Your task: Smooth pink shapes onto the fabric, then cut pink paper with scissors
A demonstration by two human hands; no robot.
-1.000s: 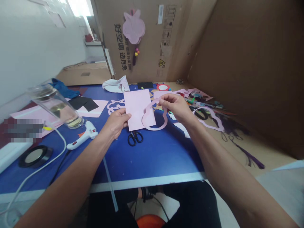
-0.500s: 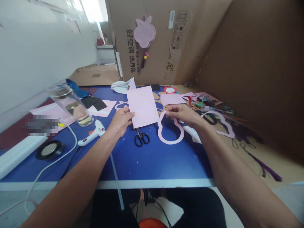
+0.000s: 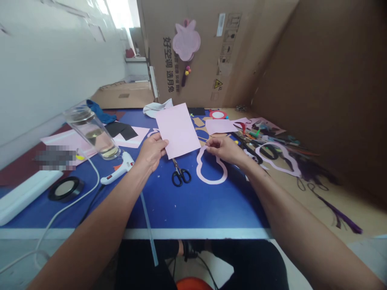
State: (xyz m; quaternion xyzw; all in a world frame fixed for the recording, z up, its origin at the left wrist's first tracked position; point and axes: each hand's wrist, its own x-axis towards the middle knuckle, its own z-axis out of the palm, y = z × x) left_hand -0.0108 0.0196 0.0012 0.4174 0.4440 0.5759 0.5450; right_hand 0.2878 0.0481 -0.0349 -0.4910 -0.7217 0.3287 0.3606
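Observation:
My left hand (image 3: 155,152) is closed on the lower left edge of a pink sheet of paper (image 3: 177,131), thumb on its front face. The sheet is held up and tilted above the table. My right hand (image 3: 223,149) pinches the top of a pink gourd-shaped paper frame (image 3: 211,179), whose middle is cut out. Part of the frame's upper right side is hidden behind that hand. Just below the sheet, black-handled scissors (image 3: 180,177) lie on the blue table (image 3: 193,209), their blades partly covered by the paper.
At left are a white glue gun (image 3: 119,171), a glass of liquid (image 3: 102,141), a roll of black tape (image 3: 65,188) and a white power strip (image 3: 27,197). Another pink frame (image 3: 292,163) and a purple tassel (image 3: 338,209) lie right. A cardboard wall (image 3: 236,76) stands behind.
The pink sheet has shifted slightly left and up, turning a little. My right hand has moved the gourd-shaped frame a little left, closer under the sheet's right corner.

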